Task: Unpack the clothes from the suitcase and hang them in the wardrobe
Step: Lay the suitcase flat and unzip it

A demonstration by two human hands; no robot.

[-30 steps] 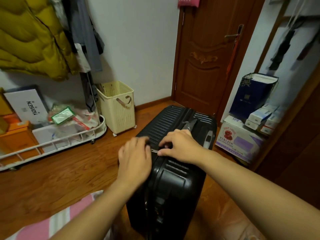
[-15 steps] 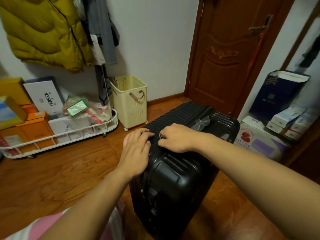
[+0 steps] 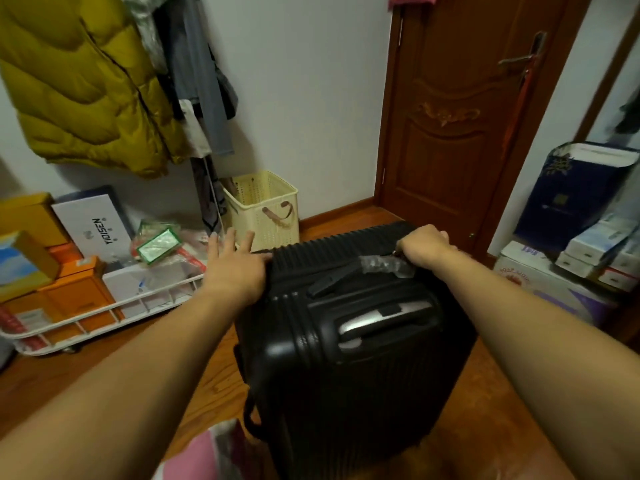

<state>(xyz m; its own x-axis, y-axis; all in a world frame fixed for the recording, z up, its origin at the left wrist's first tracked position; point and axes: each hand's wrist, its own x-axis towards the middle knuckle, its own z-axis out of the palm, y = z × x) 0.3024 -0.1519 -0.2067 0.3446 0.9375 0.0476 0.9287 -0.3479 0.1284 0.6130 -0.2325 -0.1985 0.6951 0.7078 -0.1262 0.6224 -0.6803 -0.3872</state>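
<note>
Fingers of the right hand curl over the suitcase edge, grasp hidden; left hand fingers splayed.

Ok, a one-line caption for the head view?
Left hand flat on closed black suitcase, right hand gripping its far edge.

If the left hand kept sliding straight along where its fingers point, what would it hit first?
Probably the cream laundry basket: the left hand points its straight fingers up past the suitcase corner toward it, though depth is unclear.
</note>
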